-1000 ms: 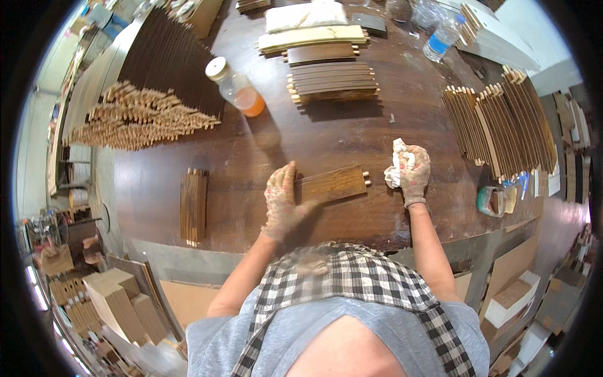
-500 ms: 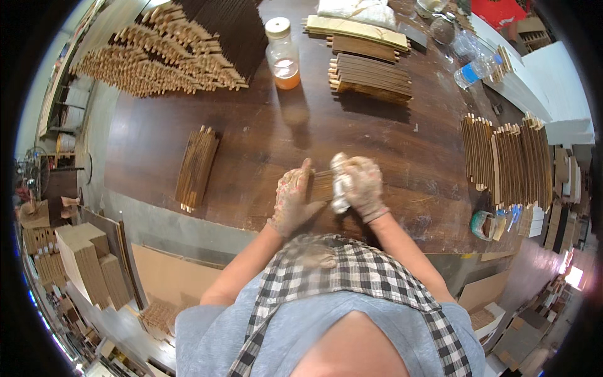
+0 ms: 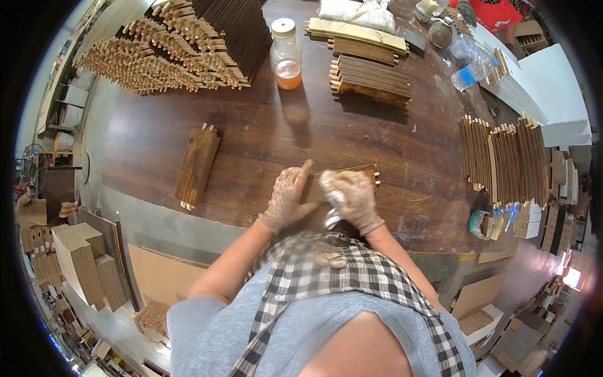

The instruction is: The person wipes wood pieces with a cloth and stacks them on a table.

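Both my hands wear pale knit gloves with reddish spots. My left hand (image 3: 287, 196) lies on the table with fingers stretched and the thumb held apart, by the left end of a brown slatted wood piece (image 3: 360, 169). My right hand (image 3: 355, 200) is closed round a white cloth (image 3: 331, 218) and presses it on that piece, covering much of it. Pale dowel pegs stick out at its right end. To the left, a similar brown wood piece (image 3: 198, 166) with pegs at both ends lies on the table (image 3: 251, 132).
A large stack of pegged wood pieces (image 3: 169, 60) fills the far left. Beyond my hands stand a jar of orange liquid (image 3: 288, 63) and a bundle of slats (image 3: 370, 80). More slats (image 3: 505, 157) and a water bottle (image 3: 472, 74) are at right. Another person's gloved hand (image 3: 466, 12) shows far right.
My right hand and the cloth have shifted left along the wood piece, baring its pegged right end. My left hand has moved slightly left. Another person's gloved hand has appeared at far right.
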Demonstrator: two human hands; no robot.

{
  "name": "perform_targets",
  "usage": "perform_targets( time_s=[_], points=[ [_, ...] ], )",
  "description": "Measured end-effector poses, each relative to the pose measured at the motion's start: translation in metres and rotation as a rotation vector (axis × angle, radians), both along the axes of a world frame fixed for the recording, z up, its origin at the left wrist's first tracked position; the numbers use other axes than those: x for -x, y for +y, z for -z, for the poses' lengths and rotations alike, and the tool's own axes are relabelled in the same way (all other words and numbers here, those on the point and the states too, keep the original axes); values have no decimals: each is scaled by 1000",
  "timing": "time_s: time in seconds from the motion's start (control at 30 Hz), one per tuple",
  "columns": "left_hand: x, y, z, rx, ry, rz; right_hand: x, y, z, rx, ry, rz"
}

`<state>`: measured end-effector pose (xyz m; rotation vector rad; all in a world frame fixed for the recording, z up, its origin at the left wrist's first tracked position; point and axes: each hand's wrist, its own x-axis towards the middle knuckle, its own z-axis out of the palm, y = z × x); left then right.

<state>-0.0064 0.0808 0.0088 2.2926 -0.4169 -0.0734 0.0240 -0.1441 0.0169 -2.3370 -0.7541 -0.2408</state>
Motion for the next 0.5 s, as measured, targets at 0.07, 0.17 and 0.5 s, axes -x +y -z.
perform_targets(
  time_s=[0.07,0.17,0.5],
  points=[
    [4,-2,-3,-65,-57,-47,-19,-43,27,-5,-173,175],
    [7,-11,-21,-180,-7,-86,-40,-108,23,99,-47,343],
    [-36,-9,-57,-211,53,-17,13,-103,28,-248,76,568]
  ],
)
